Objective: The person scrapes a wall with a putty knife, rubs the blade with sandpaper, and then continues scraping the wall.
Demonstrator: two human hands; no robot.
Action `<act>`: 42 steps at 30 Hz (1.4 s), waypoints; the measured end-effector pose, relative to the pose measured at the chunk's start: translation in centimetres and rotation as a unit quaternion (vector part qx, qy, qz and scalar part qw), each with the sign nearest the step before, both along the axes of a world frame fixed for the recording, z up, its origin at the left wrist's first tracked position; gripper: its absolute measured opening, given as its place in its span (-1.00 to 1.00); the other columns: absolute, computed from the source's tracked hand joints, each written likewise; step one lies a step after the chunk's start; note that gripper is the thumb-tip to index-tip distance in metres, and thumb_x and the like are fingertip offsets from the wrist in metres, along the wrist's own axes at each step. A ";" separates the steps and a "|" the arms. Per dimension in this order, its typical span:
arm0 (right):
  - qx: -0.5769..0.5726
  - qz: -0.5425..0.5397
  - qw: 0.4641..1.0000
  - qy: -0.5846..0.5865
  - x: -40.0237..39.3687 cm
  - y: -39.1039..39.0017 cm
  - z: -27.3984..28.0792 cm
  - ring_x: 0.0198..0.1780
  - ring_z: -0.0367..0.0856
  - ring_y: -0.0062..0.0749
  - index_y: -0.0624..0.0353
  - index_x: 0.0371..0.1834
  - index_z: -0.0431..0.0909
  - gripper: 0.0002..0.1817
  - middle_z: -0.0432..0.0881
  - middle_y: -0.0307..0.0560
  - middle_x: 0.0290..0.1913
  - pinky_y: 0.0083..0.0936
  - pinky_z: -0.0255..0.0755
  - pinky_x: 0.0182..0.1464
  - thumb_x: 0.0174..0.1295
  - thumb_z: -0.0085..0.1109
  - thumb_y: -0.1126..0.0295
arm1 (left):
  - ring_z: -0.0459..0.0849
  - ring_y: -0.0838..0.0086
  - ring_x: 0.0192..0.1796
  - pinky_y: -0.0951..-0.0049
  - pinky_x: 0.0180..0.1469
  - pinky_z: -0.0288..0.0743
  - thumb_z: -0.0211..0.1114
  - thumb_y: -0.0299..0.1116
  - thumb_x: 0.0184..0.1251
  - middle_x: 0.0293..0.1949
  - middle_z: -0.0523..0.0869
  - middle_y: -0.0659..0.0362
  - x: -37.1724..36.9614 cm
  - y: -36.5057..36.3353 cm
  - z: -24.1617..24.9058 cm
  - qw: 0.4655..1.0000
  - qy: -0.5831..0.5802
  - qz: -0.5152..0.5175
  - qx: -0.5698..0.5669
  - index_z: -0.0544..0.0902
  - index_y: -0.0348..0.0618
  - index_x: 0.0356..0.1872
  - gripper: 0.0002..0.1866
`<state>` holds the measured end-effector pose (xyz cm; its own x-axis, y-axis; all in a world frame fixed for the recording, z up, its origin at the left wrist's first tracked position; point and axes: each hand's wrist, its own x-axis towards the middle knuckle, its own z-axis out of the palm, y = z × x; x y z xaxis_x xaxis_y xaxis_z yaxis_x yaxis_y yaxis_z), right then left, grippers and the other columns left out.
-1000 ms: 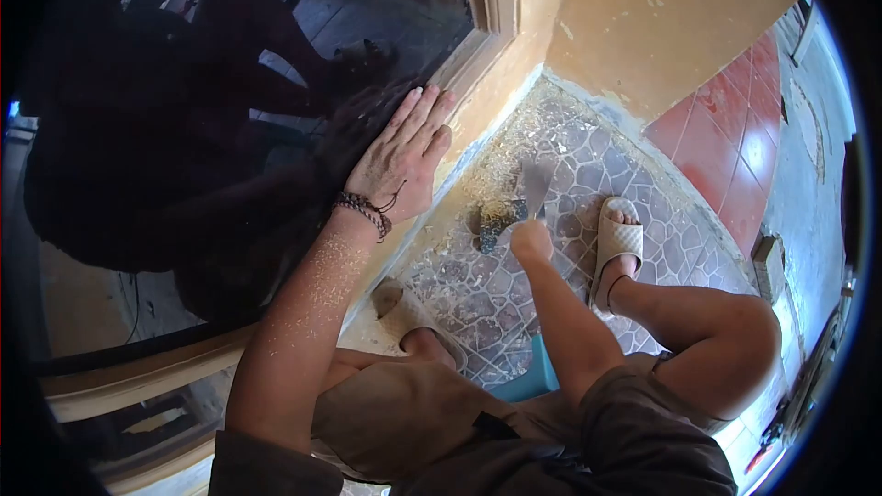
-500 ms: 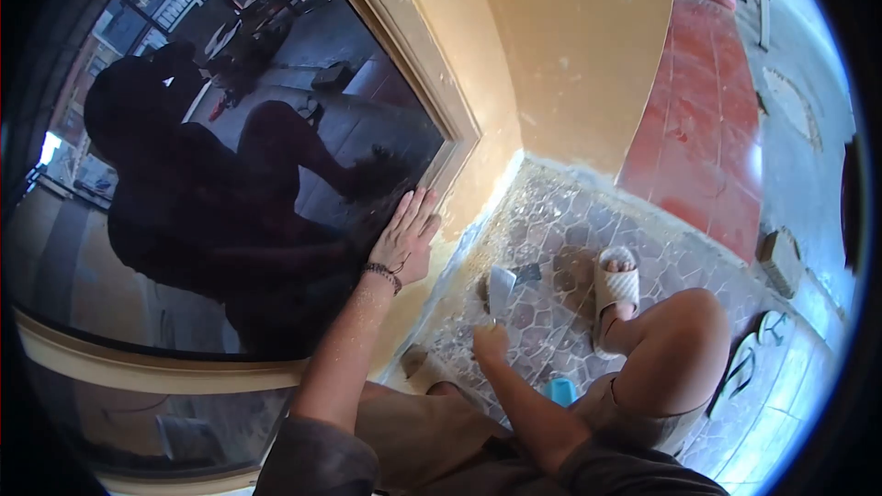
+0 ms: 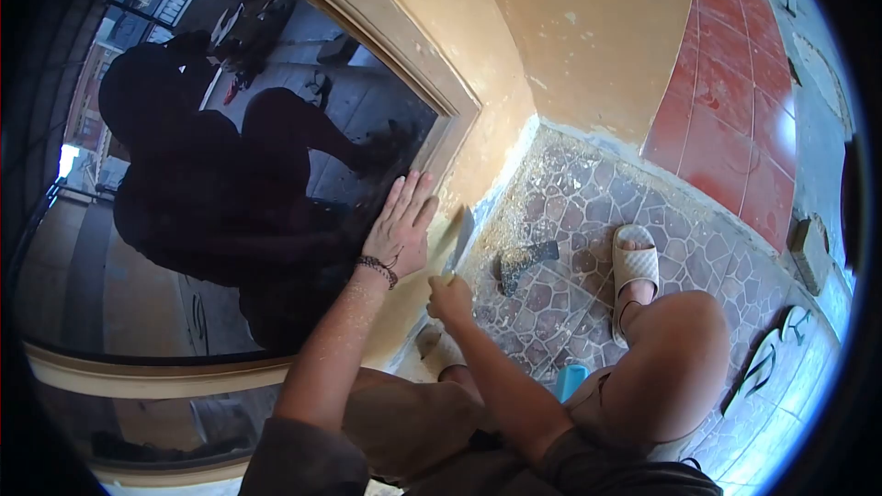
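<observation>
My left hand lies flat with fingers stretched out, against the lower corner of the wooden window frame and the dark glass. In my right hand is the handle of a putty knife, its wide blade pointing up beside the yellow wall. The blade shows edge-on, close to the wall's foot. Pale flakes cover the floor along that wall. Just right of the blade, a dark angular piece sprinkled with flakes rests on the floor.
A blue object sits on the stone-patterned floor by my leg. My sandaled foot stands to the right. Farther right are a pair of flip-flops and a block. Red tiles lie beyond the wall corner.
My right hand has moved up and left with the putty knife, bringing its blade from over the floor to the wall. My left hand stays on the frame. The view has shifted slightly.
</observation>
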<state>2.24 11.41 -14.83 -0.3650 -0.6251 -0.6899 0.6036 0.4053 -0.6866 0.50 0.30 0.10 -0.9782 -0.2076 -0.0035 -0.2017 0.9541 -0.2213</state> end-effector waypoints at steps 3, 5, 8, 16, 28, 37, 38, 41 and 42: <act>0.020 -0.147 0.987 -0.065 1.4 0.1 1.8 -0.64 0.51 -0.37 0.28 -0.35 0.48 -0.74 0.51 -0.09 -0.59 -0.41 0.40 -0.60 0.19 0.23 0.28 | -0.02 0.01 0.54 0.06 0.56 -0.21 0.20 -0.37 0.04 0.47 0.12 -0.13 -0.1 0.1 0.2 0.999 -0.036 0.010 -0.008 0.36 -0.27 0.30 -0.32; 0.045 -0.229 0.955 -0.181 1.1 0.5 2.4 -0.64 0.51 -0.39 0.29 -0.36 0.48 -0.72 0.52 -0.08 -0.58 -0.41 0.41 -0.59 0.18 0.23 0.26 | -0.05 0.02 0.54 0.05 0.56 -0.24 0.22 -0.35 0.05 0.48 0.08 -0.14 -0.6 0.3 0.6 0.998 -0.052 0.012 -0.019 0.35 -0.24 0.33 -0.30; 0.097 -0.220 0.953 -0.182 2.4 1.2 -1.3 -0.62 0.51 -0.40 0.30 -0.34 0.49 -0.71 0.54 -0.07 -0.56 -0.41 0.41 -0.58 0.18 0.23 0.24 | -0.10 -0.03 0.55 0.01 0.55 -0.29 0.26 -0.29 0.07 0.49 0.03 -0.13 -0.8 0.5 0.9 0.993 -0.104 0.026 -0.050 0.36 -0.12 0.35 -0.29; 0.131 -0.116 0.983 -0.053 2.7 0.9 -3.5 -0.18 0.62 0.10 0.39 -0.20 0.52 -0.54 0.64 0.24 -0.28 -0.14 0.42 -0.04 0.23 0.18 0.09 | -0.08 -0.07 0.53 -0.04 0.53 -0.24 0.27 -0.28 0.06 0.49 0.03 -0.16 -0.6 0.6 -0.3 0.991 -0.114 0.018 -0.070 0.45 -0.09 0.27 -0.36; 0.067 -0.037 0.996 -0.051 3.3 0.3 0.6 -0.14 0.61 0.20 0.32 -0.22 0.48 -0.64 0.63 0.28 -0.27 -0.11 0.44 -0.02 0.10 0.18 0.22 | -0.10 -0.06 0.54 0.00 0.54 -0.27 0.27 -0.31 0.04 0.49 0.05 -0.14 -0.8 0.1 -0.1 0.994 -0.093 0.019 -0.054 0.54 -0.07 0.19 -0.43; 0.063 -0.099 0.992 0.055 3.0 1.5 3.5 -0.09 0.56 0.34 0.28 -0.15 0.52 -0.47 0.61 0.40 -0.21 0.01 0.37 -0.04 0.41 -0.15 -0.06 | -0.08 -0.05 0.54 -0.01 0.54 -0.25 0.26 -0.32 0.05 0.49 0.06 -0.14 -0.7 0.1 0.0 0.997 -0.068 0.014 -0.038 0.56 -0.09 0.16 -0.46; 0.075 -0.089 0.991 0.065 2.4 1.2 3.0 -0.08 0.55 0.35 0.27 -0.14 0.53 -0.45 0.60 0.41 -0.20 0.03 0.37 -0.05 0.42 -0.20 -0.07 | -0.08 -0.05 0.54 0.00 0.54 -0.25 0.26 -0.33 0.05 0.49 0.06 -0.14 -0.7 0.1 0.0 0.996 -0.074 0.017 -0.039 0.56 -0.09 0.16 -0.47; 0.101 -0.056 0.989 0.096 0.1 1.3 2.1 -0.08 0.53 0.38 0.26 -0.14 0.55 -0.41 0.60 0.41 -0.19 0.08 0.36 -0.06 0.44 -0.29 -0.09 | -0.08 -0.04 0.54 0.00 0.54 -0.22 0.25 -0.34 0.05 0.48 0.07 -0.13 -0.5 0.3 -0.1 0.996 -0.076 0.022 -0.030 0.56 -0.10 0.14 -0.48; 0.100 -0.047 0.988 0.109 0.3 1.7 2.0 -0.09 0.53 0.39 0.26 -0.15 0.55 -0.41 0.60 0.41 -0.20 0.09 0.35 -0.07 0.44 -0.30 -0.08 | -0.07 -0.03 0.54 0.00 0.54 -0.22 0.25 -0.34 0.05 0.48 0.08 -0.13 -0.5 0.3 -0.1 0.997 -0.074 0.022 -0.028 0.57 -0.10 0.14 -0.48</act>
<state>2.51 13.08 -12.84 -0.5688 -0.4401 -0.6948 0.4918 0.4952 -0.7162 0.03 0.60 -0.03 -0.9577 -0.2544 -0.1349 -0.2042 0.9303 -0.3048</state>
